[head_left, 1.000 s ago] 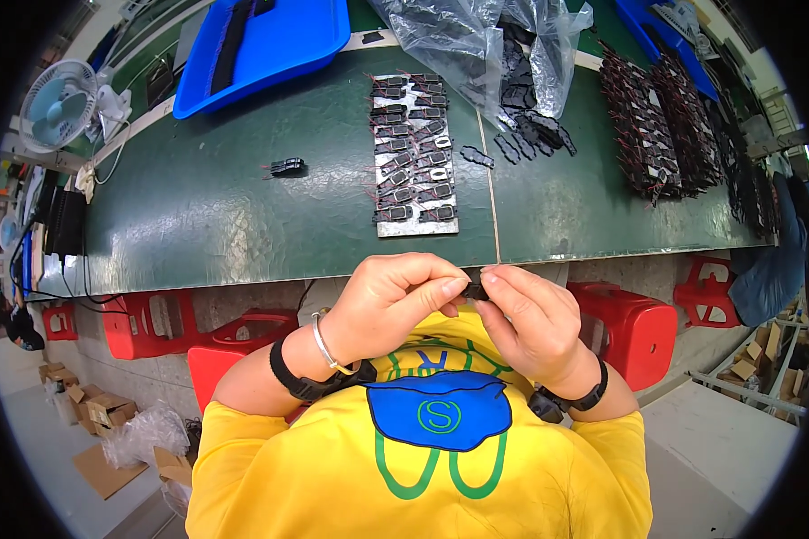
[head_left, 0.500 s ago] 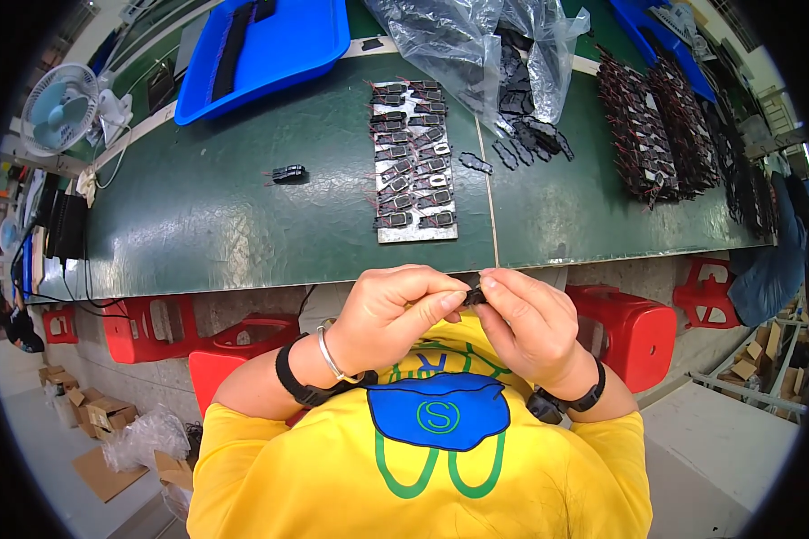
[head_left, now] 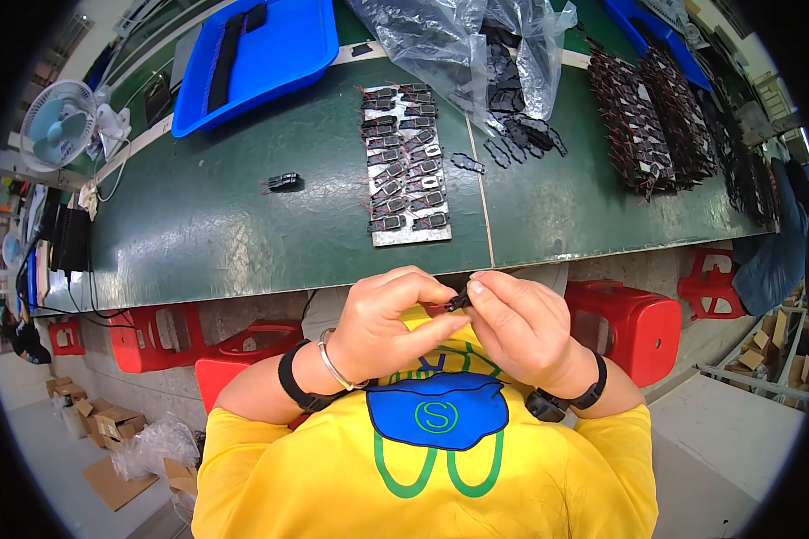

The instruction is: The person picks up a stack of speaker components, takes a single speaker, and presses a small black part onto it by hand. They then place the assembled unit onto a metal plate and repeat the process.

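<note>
A small black plastic part (head_left: 458,302) is held between my hands, just off the table's front edge. My right hand (head_left: 523,325) pinches it with thumb and fingertips. The thumb and index fingertip of my left hand (head_left: 388,322) close on its other side, with a gap behind the tips. Fingers hide much of the part, so its exact kind cannot be made out. Beyond my hands lies a metal plate (head_left: 412,238) bearing two columns of small black modules (head_left: 388,168) with red wires. To its right are loose thin black frames (head_left: 468,163).
Left of the plate lies a small black stack (head_left: 284,182). A blue tray (head_left: 279,54) with a black strip, a clear plastic bag (head_left: 431,36) of black frames and dense rows of wired modules (head_left: 634,126) occupy the green table (head_left: 225,234). Red stools (head_left: 634,332) stand below its edge.
The black part has turned and tilted in my fingers. My left thumb and index finger have spread wider apart. The view has shifted slightly.
</note>
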The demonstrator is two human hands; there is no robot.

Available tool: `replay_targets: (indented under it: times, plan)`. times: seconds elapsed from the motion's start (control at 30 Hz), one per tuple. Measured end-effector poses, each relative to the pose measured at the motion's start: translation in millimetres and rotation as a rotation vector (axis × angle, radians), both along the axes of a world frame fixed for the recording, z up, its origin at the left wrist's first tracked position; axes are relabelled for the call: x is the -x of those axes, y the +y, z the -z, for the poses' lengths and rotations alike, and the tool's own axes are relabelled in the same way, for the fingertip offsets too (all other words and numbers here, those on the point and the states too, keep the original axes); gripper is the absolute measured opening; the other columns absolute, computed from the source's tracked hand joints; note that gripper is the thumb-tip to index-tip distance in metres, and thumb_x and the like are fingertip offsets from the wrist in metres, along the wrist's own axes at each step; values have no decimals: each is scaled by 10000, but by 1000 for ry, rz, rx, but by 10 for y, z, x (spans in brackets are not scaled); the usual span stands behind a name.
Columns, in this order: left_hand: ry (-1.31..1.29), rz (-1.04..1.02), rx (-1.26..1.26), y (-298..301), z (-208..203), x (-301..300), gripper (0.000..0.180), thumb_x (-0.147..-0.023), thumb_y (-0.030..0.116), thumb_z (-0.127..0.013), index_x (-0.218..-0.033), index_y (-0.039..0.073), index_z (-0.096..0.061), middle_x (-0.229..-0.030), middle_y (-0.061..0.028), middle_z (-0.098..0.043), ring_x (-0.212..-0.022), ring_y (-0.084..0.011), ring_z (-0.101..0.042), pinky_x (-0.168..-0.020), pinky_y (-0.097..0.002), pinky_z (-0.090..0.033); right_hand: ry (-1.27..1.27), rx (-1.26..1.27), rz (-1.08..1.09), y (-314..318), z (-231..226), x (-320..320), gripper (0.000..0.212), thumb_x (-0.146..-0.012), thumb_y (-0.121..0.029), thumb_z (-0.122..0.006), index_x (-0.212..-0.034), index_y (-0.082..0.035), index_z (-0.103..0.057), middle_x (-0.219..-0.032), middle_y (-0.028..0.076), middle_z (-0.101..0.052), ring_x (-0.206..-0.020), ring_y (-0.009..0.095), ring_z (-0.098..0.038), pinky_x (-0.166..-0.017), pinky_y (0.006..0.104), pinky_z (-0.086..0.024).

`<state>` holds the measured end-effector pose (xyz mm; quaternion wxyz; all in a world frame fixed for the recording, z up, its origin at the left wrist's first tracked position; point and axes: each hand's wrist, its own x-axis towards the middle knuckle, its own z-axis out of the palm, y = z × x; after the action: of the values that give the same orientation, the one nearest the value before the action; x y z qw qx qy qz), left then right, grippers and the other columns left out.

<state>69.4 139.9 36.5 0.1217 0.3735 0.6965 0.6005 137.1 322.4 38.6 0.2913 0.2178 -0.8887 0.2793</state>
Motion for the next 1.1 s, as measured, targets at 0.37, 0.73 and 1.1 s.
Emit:
replay_targets:
  times: [0.37,0.73,1.1]
  plan:
    - [3,-39,-91,-45,81,29,140,-712,-51,-693,-822,-16,-613,-779,-119,-645,-682,-171,-613,-602,-254,-470,-23,211,-33,1,-24,60,302,-672,-29,-731,-947,30,-622,-882,153,-629,-719,275,-632,-608,287,-521]
    - [-16,69,-109,-106,125,106,136,-726,-48,-686,-842,-14,-623,-812,-127,-656,-738,-204,-639,-652,-277,-505,-247,396,-289,122,108,135,230,-709,-110,-734,-881,5,-632,-780,120,-620,-639,262,-606,-553,321,-483]
    - [56,120,-84,-48,58,136,135,-724,-35,-692,-840,-14,-627,-808,-126,-652,-714,-216,-637,-638,-286,-504,-130,363,-349,132,103,166,194,-689,-58,-714,-834,4,-600,-737,118,-586,-609,267,-580,-529,328,-469]
